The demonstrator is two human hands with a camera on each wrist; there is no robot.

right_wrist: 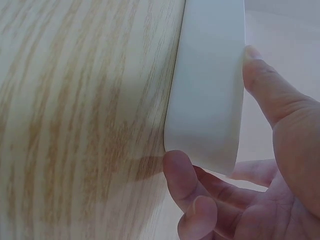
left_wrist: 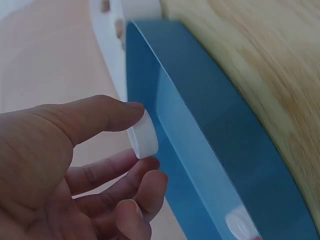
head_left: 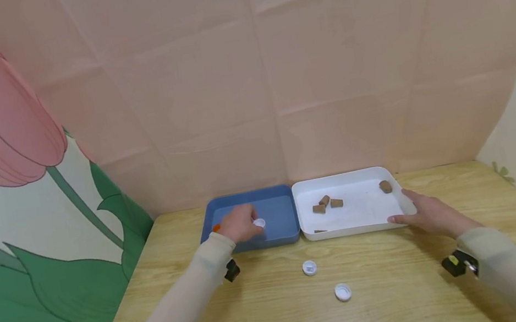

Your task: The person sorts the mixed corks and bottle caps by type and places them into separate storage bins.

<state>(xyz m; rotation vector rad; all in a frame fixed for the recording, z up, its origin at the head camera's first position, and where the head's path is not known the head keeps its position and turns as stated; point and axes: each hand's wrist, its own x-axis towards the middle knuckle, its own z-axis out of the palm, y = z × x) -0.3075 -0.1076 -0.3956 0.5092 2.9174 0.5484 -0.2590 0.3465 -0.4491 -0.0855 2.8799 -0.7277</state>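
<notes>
Between thumb and fingers, my left hand pinches a white ribbed bottle cap over the blue tray. In the left wrist view another white cap lies inside that tray, by its near wall. An orange piece shows at the tray's left, partly hidden by the hand. My right hand grips the near right corner of the white tray, thumb on the rim and fingers around the outside. Several brown tapered corks lie in the white tray, mostly toward its left.
Both trays stand side by side at the back of the wooden table. Two white caps, one close to the trays and one nearer me, lie on the table. A pinkish sheet hangs behind.
</notes>
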